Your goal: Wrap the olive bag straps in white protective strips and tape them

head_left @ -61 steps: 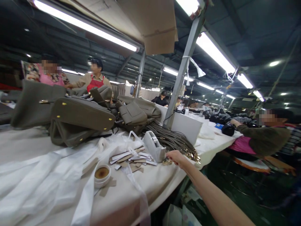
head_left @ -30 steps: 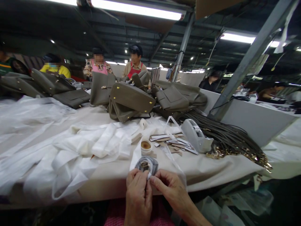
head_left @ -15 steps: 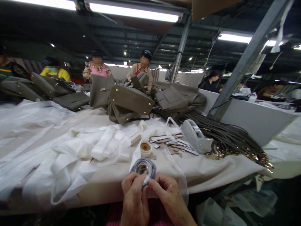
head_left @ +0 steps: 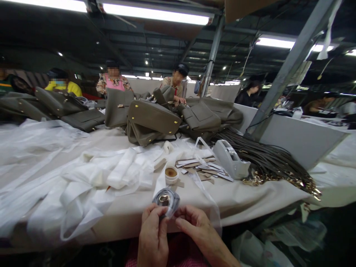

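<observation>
My left hand [head_left: 153, 231] pinches the near edge of a small coiled strap [head_left: 174, 200]. The coil looks grey through a pale wrapping, and a shiny gold metal fitting [head_left: 164, 198] shows in its middle. At the coil's lower right edge, my right hand [head_left: 198, 228] has its thumb and fingers closed on the wrapping; the exact grip is partly hidden. Both hands are just over the table's near edge. Right behind the coil stands a small white tub [head_left: 171, 175] with a brown surface inside.
White strips [head_left: 111, 174] spread over the left of the cloth-covered table [head_left: 194, 200]. Cardboard pieces [head_left: 204, 168], a grey tape dispenser [head_left: 232, 159] and dark straps with gold clasps [head_left: 272, 155] lie right. Olive handbags [head_left: 154, 118] are piled behind; several people [head_left: 114, 79] are beyond.
The coil has tipped and turned, showing more of the gold fitting. My right fingers have drawn slightly right. A person across the table has leaned right, a hand on the bags.
</observation>
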Demonstrator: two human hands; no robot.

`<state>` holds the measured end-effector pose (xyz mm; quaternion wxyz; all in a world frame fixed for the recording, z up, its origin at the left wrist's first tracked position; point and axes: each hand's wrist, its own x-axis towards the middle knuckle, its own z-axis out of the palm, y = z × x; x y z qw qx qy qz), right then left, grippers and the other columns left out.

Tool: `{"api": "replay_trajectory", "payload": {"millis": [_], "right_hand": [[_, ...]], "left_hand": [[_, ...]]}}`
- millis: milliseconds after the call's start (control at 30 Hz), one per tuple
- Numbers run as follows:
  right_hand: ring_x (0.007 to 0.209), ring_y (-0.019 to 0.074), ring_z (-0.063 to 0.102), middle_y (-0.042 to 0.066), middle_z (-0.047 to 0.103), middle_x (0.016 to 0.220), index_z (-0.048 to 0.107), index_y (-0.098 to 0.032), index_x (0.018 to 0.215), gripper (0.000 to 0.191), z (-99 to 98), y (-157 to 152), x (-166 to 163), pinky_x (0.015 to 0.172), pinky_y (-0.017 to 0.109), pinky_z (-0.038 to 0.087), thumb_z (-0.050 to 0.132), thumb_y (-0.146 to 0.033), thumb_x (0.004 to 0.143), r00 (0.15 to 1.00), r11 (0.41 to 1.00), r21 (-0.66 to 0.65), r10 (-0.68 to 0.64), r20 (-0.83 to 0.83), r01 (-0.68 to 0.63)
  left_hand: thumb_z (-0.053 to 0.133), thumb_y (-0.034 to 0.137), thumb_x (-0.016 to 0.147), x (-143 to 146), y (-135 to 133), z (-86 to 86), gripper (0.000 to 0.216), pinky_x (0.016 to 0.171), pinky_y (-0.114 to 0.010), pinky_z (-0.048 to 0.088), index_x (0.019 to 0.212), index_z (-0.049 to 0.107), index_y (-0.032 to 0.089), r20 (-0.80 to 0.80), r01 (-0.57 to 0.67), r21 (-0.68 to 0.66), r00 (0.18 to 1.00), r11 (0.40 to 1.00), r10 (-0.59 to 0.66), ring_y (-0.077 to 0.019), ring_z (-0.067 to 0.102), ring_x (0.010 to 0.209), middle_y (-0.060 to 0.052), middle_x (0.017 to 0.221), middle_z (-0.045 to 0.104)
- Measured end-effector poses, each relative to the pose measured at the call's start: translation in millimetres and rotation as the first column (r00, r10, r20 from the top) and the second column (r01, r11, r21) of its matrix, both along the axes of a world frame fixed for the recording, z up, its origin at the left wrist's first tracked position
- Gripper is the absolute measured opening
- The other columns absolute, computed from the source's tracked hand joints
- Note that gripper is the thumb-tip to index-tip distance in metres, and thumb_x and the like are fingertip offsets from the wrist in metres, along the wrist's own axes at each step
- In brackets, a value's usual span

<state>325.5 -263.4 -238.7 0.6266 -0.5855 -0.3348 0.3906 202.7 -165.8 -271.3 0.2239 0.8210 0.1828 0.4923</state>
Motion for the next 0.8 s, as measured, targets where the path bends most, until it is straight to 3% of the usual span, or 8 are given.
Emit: {"api": "replay_trajectory", "payload": {"millis": [167,267,333,433,567,667,800], "right_hand": [[0.08,0.0192,0.06,0.004,0.07,0.081,0.071,-0.015,0.084,0.021,-7.9,2,-3,0.075,0.028,0.045,0.07,-0.035,0.077,0.995,0.996,0.037,-0.084,0.055,0.082],[0.073,0.0177,0.057,0.002,0.067,0.075,0.069,-0.015,0.077,0.021,-14.0,5,-6,0.071,0.028,0.045,0.072,-0.036,0.076,0.984,0.989,0.03,-0.144,0.104,0.142],[0.068,0.0164,0.056,0.001,0.064,0.07,0.067,-0.015,0.075,0.023,-20.3,8,-8,0.068,0.027,0.045,0.075,-0.037,0.073,0.99,0.99,0.038,-0.137,0.038,0.136],[0.065,0.0153,0.056,-0.001,0.063,0.067,0.066,-0.015,0.074,0.028,-31.1,12,-8,0.067,0.027,0.046,0.082,-0.038,0.066,0.988,0.995,0.05,-0.083,-0.132,0.09],[0.063,0.0142,0.058,-0.001,0.065,0.067,0.066,-0.016,0.077,0.038,-39.1,12,-6,0.061,0.024,0.046,0.09,-0.037,0.055,0.955,0.997,0.052,-0.037,-0.294,0.055],[0.055,0.0109,0.056,-0.003,0.064,0.061,0.068,-0.014,0.08,0.039,-37.2,9,-2,0.054,0.02,0.042,0.09,-0.032,0.053,0.945,0.999,-0.021,-0.038,-0.326,0.032],[0.06,0.0129,0.059,-0.001,0.066,0.065,0.07,-0.013,0.083,0.042,-33.2,7,1,0.058,0.022,0.046,0.091,-0.033,0.052,0.953,0.999,-0.053,-0.028,-0.302,0.013]], "left_hand": [[0.049,0.021,0.094,0,-3,-2.9,0.016,0.081,-0.03,0.06,0.101,0.063,0.02,-0.001,0.061,-0.202,0.998,0.978,-0.063,-0.0194,0.068,0.094,-0.008,0.099,0.066],[0.05,0.026,0.094,0,-4,-5.8,0.017,0.078,-0.029,0.06,0.1,0.065,0.021,-0.003,0.093,-0.324,0.995,0.941,-0.099,-0.0192,0.069,0.088,-0.007,0.097,0.068],[0.051,0.029,0.094,-2,-4,-8.2,0.017,0.077,-0.028,0.06,0.1,0.066,0.021,-0.003,0.119,-0.367,0.992,0.923,-0.129,-0.0189,0.069,0.087,-0.006,0.097,0.068],[0.052,0.03,0.094,-6,0,-14.0,0.019,0.076,-0.027,0.06,0.103,0.066,0.022,-0.027,0.138,-0.372,0.987,0.918,-0.159,-0.0184,0.07,0.087,-0.005,0.098,0.07],[0.055,0.029,0.092,-12,5,-25.3,0.019,0.082,-0.03,0.06,0.105,0.069,0.026,-0.057,0.11,-0.232,0.99,0.966,-0.126,-0.0193,0.069,0.095,-0.006,0.103,0.071],[0.056,0.027,0.092,-13,3,-30.8,0.019,0.084,-0.03,0.059,0.106,0.069,0.027,-0.058,0.1,-0.171,0.992,0.98,-0.111,-0.0191,0.069,0.096,-0.005,0.103,0.071],[0.052,0.026,0.094,-12,-2,-29.4,0.017,0.079,-0.027,0.06,0.105,0.066,0.025,-0.072,0.086,-0.242,0.992,0.966,-0.106,-0.0175,0.069,0.092,-0.004,0.1,0.07]]}}
